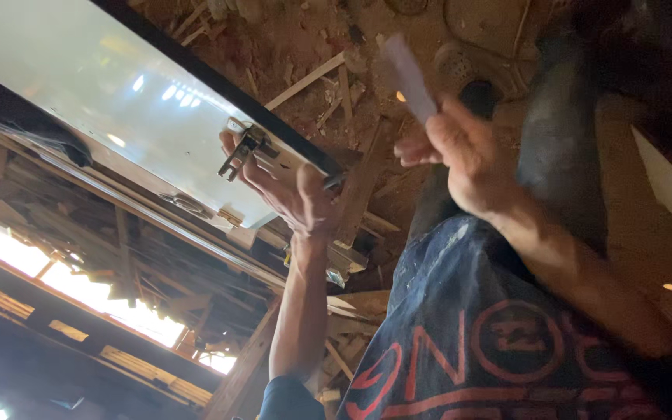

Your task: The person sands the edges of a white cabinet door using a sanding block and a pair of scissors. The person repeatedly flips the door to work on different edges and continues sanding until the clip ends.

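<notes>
Scrap wood, offcuts and red-brown dust [305, 47] fill the top centre of the frame, with stacked timber [157, 257] and bright window light along the lower left; the view is tilted hard.

We are at a white glossy panel [95, 93] with a dark edge, which runs from the upper left toward the middle of the frame. A metal hinge [244, 149] sits at its near edge, just left of centre. As far as we can judge, the fitting is in place against the panel but not finished: one leaf hangs free off the edge, and we cannot see any screws or tell whether it is fastened. A second small fitting [190, 204] shows lower on the white face, toward the panel's lower edge.

Our left hand [289, 190] reaches up at centre frame, forearm nearly vertical, wrist bent back, fingers curled around the panel's edge and touching the hinge; it grips the edge, thumb side toward us. A dark slim object pokes out beside the palm, too blurred to name.

Our right hand [456, 159] is raised right of centre, apart from the panel, with the forearm slanting down to the lower right. Its fingers are pressed together, pinching a pale flat strip [410, 78] that points up and left; motion blur hides what it is.

A dark printed garment [476, 342] fills the bottom right.
</notes>
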